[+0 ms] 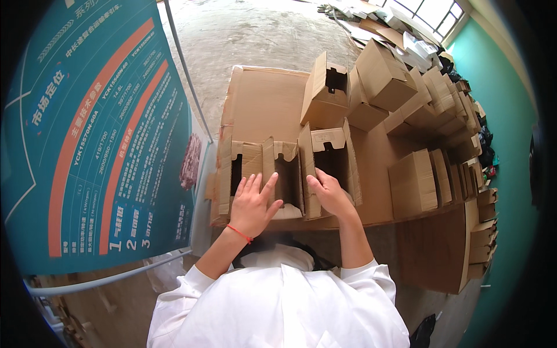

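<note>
Three open cardboard boxes stand side by side in front of me: a left box (249, 152), a middle box (288, 191) and a right box (329, 138). Their notched end flaps stick up on the far side. My left hand (252, 203), with a red cord at the wrist, spreads its fingers over the near end of the left and middle boxes. At the right box's near left edge, my right hand (330, 194) is bent with thumb and forefinger close together, gripping the cardboard wall. Its other fingers are mostly hidden.
The boxes stand on a large cardboard-covered surface (264, 95). Another open box (321, 107) and a closed one (384, 75) stand farther back. Several folded boxes (415, 182) line the right side. A tall printed blue panel (116, 151) with a metal frame rises at left.
</note>
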A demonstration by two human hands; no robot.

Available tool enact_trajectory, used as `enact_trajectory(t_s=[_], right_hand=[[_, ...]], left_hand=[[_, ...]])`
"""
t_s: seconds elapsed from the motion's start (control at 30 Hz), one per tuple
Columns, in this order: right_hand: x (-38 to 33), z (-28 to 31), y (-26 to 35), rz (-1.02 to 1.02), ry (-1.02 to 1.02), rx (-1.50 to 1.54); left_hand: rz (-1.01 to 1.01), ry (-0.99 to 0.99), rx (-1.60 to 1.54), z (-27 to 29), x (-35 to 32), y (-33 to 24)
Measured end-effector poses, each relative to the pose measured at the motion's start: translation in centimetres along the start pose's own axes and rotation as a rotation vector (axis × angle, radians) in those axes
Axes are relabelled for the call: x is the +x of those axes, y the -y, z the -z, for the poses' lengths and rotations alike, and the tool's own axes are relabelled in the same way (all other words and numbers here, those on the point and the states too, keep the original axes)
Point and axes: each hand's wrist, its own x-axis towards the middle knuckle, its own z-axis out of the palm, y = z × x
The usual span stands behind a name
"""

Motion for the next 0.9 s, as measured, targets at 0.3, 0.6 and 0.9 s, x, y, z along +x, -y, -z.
enact_trajectory(t_s=[0.3, 0.6, 0.9], right_hand=[[-0.3, -2.0, -4.8, 0.228, -0.088, -0.075], [-3.5, 5.4, -6.3, -0.060, -0.713, -1.178], [-2.5, 8.0, -14.2, -0.087, -0.026, 0.152]], left_hand=[[0.000, -0.023, -0.469, -3.3, 3.6, -2.8], [-0.089, -0.110, -0.379, -5.6, 3.4, -2.4], [0.119, 0.009, -0.012, -7.1, 4.1, -6.8]])
